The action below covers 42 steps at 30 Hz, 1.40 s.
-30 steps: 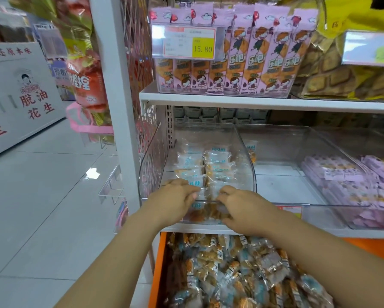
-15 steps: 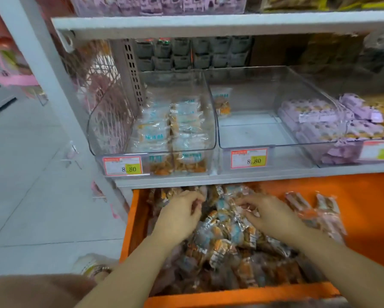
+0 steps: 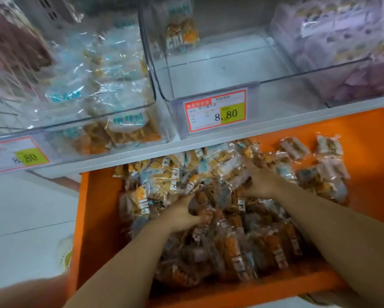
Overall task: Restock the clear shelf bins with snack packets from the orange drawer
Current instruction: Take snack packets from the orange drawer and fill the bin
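Observation:
The orange drawer (image 3: 97, 218) stands pulled out below the shelf, heaped with clear snack packets (image 3: 231, 241) of orange-brown snacks. My left hand (image 3: 182, 215) is dug into the middle of the heap with its fingers curled round packets. My right hand (image 3: 260, 181) reaches further back into the heap and grips packets too; its fingertips are hidden among the wrappers. Above, the left clear bin (image 3: 120, 112) holds rows of the same packets. The middle clear bin (image 3: 275, 81) holds one upright packet (image 3: 182, 34) at its back.
A third clear bin (image 3: 353, 70) at the right holds purple packets. Price tags reading 8.80 (image 3: 215, 112) clip to the bin fronts. The white shelf edge (image 3: 186, 147) overhangs the drawer's back. Pale floor tiles (image 3: 26, 207) lie to the left.
Both hands left the left bin and went down into the drawer. Since half a second ago they have pushed deeper into the heap and closed on packets, and the view has tilted down.

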{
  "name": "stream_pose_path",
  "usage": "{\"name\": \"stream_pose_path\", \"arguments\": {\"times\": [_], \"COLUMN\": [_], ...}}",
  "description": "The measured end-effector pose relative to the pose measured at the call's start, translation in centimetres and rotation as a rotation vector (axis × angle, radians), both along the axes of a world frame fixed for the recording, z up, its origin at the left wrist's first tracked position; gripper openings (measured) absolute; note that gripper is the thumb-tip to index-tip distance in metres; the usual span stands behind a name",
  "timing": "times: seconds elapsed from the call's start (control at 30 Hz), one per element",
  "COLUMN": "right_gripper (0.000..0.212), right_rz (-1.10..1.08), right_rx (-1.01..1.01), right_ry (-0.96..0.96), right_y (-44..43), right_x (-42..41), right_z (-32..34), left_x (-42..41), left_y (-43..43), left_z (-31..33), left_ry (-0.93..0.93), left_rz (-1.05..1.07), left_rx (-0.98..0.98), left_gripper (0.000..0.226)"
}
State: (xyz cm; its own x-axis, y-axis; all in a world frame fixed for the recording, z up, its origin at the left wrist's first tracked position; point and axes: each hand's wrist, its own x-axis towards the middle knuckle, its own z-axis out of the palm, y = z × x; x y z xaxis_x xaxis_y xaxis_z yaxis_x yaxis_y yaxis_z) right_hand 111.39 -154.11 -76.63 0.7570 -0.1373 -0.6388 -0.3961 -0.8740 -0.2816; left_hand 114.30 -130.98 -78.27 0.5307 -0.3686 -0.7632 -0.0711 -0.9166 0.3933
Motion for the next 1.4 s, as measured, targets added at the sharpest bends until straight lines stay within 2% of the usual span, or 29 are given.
{"name": "stream_pose_path", "arguments": {"times": [0.07, 0.13, 0.17, 0.23, 0.33, 0.47, 0.5, 0.6, 0.73, 0.9, 1.13, 1.23, 1.4], "right_gripper": [0.097, 0.070, 0.065, 0.085, 0.096, 0.100, 0.100, 0.097, 0.097, 0.095, 0.095, 0.093, 0.090], "right_rz": [-0.006, 0.008, -0.006, -0.062, -0.146, -0.315, -0.334, -0.351, -0.510, -0.589, -0.487, -0.410, -0.398], "right_rx": [0.009, 0.092, 0.162, 0.307, 0.443, 0.509, 0.507, 0.473, 0.534, 0.604, 0.580, 0.558, 0.644], "right_ry": [0.039, -0.007, -0.018, 0.014, 0.070, 0.101, 0.106, 0.126, 0.201, 0.174, 0.114, 0.061, 0.004], "right_y": [-0.2, -0.1, 0.1, 0.7, 1.3, 1.6, 1.7, 2.5, 3.6, 4.5, 5.3, 5.7, 6.4], "right_x": [0.3, 0.6, 0.7, 0.7, 0.8, 0.5, 0.4, 0.2, -0.7, -1.7, -2.0, -2.7, -4.6], "right_z": [-0.9, -1.3, -1.5, -1.5, -1.7, -2.4, -2.6, -2.8, -2.5, -2.8, -0.8, 1.0, 5.3], "left_x": [-0.2, -0.3, -0.4, -0.4, -0.5, -1.0, -1.2, -1.7, -1.8, -1.9, -2.0, -2.5, -3.6], "left_y": [-0.3, -0.4, -0.4, -0.2, 0.0, -0.4, -0.6, -0.6, -0.3, -0.5, -0.2, 0.1, 1.3], "left_z": [-0.3, -0.6, -0.6, -0.7, -0.2, -0.3, -0.5, -0.9, -0.9, -0.9, 1.1, 3.1, 6.7], "left_ry": [-0.012, -0.023, -0.029, -0.040, -0.040, 0.027, 0.049, 0.031, 0.014, 0.101, 0.179, 0.203, 0.231], "left_rz": [-0.026, 0.018, 0.060, 0.176, 0.276, 0.154, 0.163, 0.218, 0.363, 0.591, 0.586, 0.556, 0.527], "left_rx": [0.004, -0.032, -0.060, -0.113, -0.178, -0.028, -0.016, -0.077, -0.155, -0.268, -0.314, -0.379, -0.474], "left_gripper": [0.091, 0.087, 0.081, 0.068, 0.051, 0.093, 0.097, 0.088, 0.069, 0.077, 0.073, 0.057, 0.084]}}
